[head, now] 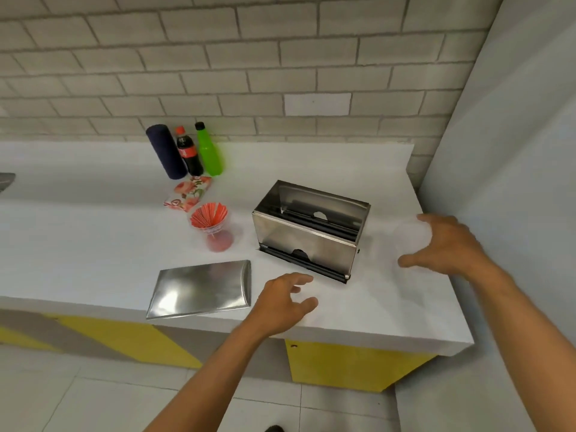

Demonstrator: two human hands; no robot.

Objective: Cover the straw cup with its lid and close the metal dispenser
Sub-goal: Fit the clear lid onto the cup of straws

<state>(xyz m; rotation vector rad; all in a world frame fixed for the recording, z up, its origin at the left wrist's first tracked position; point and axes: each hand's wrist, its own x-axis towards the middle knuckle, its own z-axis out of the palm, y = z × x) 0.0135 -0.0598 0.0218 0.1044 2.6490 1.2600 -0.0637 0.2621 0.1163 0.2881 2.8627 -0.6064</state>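
Note:
A clear stemmed straw cup (211, 224) full of red-and-white straws stands uncovered on the white counter (93, 232). To its right sits the open metal dispenser (308, 227), a steel box with no top. Its flat steel cover (201, 288) lies near the counter's front edge. A translucent round lid (412, 238) lies at the right end of the counter. My right hand (448, 246) hovers at that lid with fingers spread around it; whether it touches is unclear. My left hand (285, 302) hovers open between the steel cover and the dispenser.
A dark cylinder (166, 151), a cola bottle (188, 151) and a green bottle (209, 149) stand at the back by the brick wall. A floral packet (188, 193) lies behind the straw cup. A grey wall (514, 151) bounds the counter on the right.

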